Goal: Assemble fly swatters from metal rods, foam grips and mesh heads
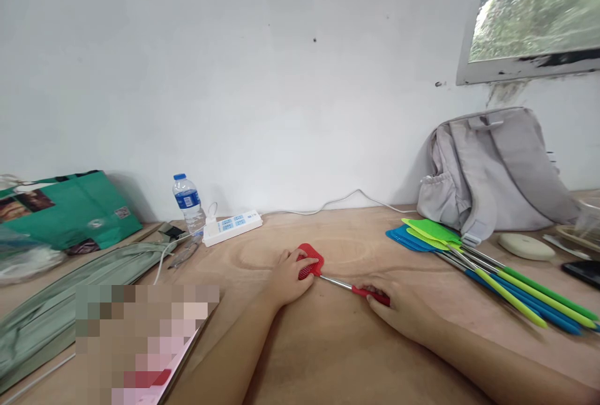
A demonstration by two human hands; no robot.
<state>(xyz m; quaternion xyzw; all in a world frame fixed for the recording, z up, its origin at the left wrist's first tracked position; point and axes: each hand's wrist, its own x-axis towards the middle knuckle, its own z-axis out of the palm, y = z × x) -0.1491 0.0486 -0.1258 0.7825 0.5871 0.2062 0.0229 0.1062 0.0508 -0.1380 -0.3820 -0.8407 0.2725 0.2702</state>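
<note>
A red fly swatter (336,282) with a metal shaft lies across the wooden table in front of me. My left hand (289,278) grips its mesh head, the fingers bent over it and covering part of it. At the other end, my right hand (402,306) is closed around the red handle, with the thumb on the near side. Between the two hands the shaft is bare. To the right lies a pile of green and blue fly swatters (429,230), their handles pointing toward the lower right.
A grey backpack (501,174) leans on the wall behind the pile. A water bottle (187,202) and a white power strip (233,227) stand at back left. Further left are a green bag (79,211) and grey-green cloth (79,286). A white case (525,247) sits right.
</note>
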